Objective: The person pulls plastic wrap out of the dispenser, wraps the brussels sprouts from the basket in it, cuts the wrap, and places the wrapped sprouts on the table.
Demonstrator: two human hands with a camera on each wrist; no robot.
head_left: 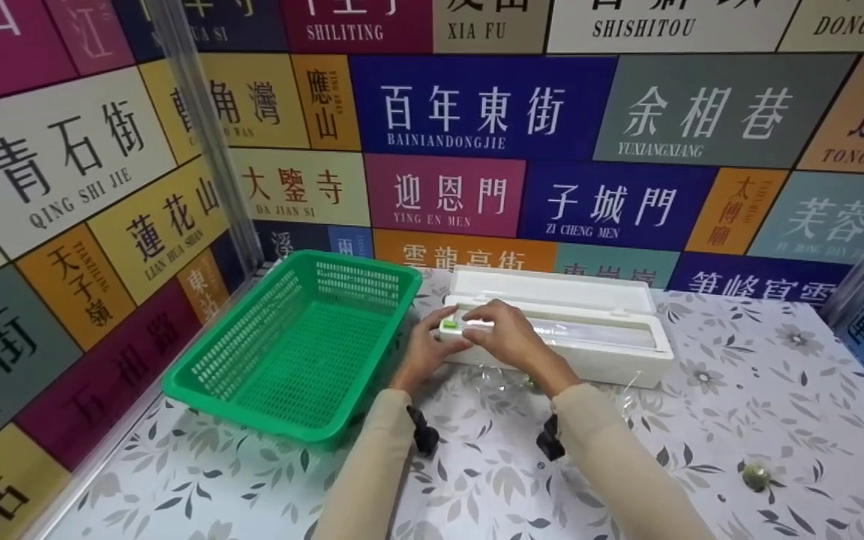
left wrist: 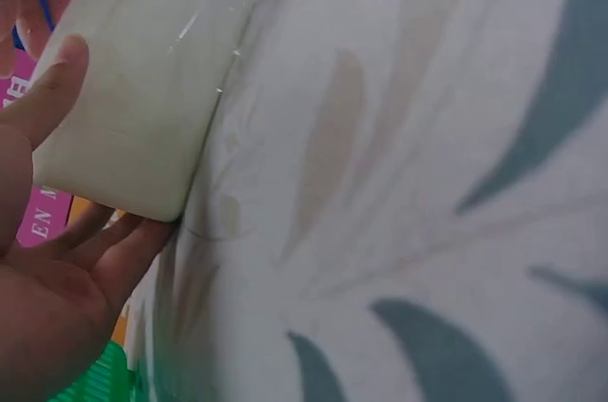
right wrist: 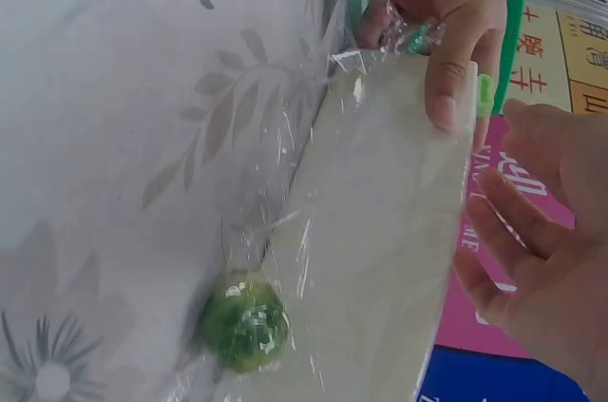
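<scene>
A long white cling film box (head_left: pixel 589 360) stands on the table with its lid (head_left: pixel 552 289) raised at the back and a roll of clear film (head_left: pixel 597 334) inside. My left hand (head_left: pixel 424 349) grips its left end, thumb on the front face and fingers round the end (left wrist: pixel 95 269). Over that end, my right hand (head_left: pixel 511 337) hovers with loosely bent fingers beside the light green cutter slider (right wrist: pixel 485 95). Clear film (right wrist: pixel 285 221) hangs down the front face. Against it, low at the front, lies a round green fruit (right wrist: pixel 245 321) under film.
A green plastic basket (head_left: pixel 252 427) stands to the left of the box. Nearer the front right, another small round green fruit (head_left: pixel 756 475) in film lies on the floral tablecloth (head_left: pixel 702 420). A wall of coloured signs (head_left: pixel 447 195) rises behind the table.
</scene>
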